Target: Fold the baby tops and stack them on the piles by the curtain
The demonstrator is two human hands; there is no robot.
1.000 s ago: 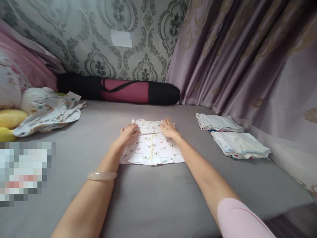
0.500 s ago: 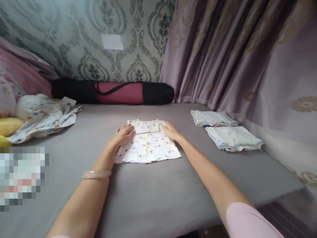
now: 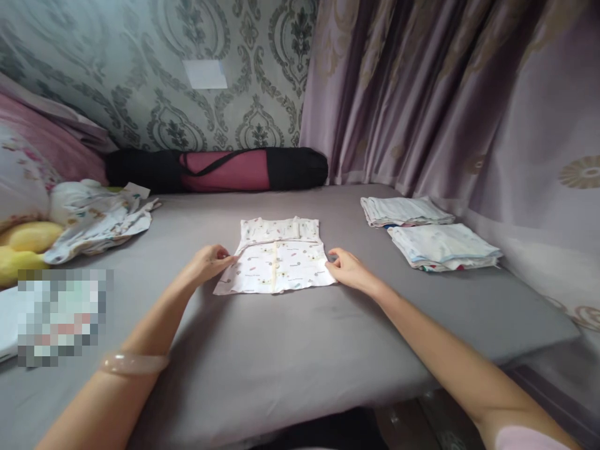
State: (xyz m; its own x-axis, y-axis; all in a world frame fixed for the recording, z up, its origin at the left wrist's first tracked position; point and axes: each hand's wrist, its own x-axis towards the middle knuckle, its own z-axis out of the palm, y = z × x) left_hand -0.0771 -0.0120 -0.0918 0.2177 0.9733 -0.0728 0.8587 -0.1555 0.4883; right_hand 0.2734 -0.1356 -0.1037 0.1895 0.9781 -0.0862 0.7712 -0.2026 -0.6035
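A small white printed baby shirt (image 3: 302, 262) lies on the grey sheet in front of me, its far part folded over into a band and a cream buttoned strip running down its middle. My left hand (image 3: 210, 262) is at its left edge, fingers curled and thumb against the cloth, in a pinch. At the opposite edge, my right hand (image 3: 349, 269) pinches the fabric between thumb and fingers. The fingertips are partly hidden by the hands. A pale bangle (image 3: 134, 363) circles my left forearm.
Two stacks of folded cloths, a far one (image 3: 405, 211) and a nearer one (image 3: 443, 245), sit to the right by the curtain (image 3: 375, 94). Crumpled clothes (image 3: 105, 219) and yellow plush shapes (image 3: 32, 240) lie left. A long black-and-red bag (image 3: 225, 170) rests along the wall.
Both hands have come off the folded far part, moving outward and nearer to me, to the shirt's side edges. The fingers have gone from lying flat to pinching. The view has shifted slightly.
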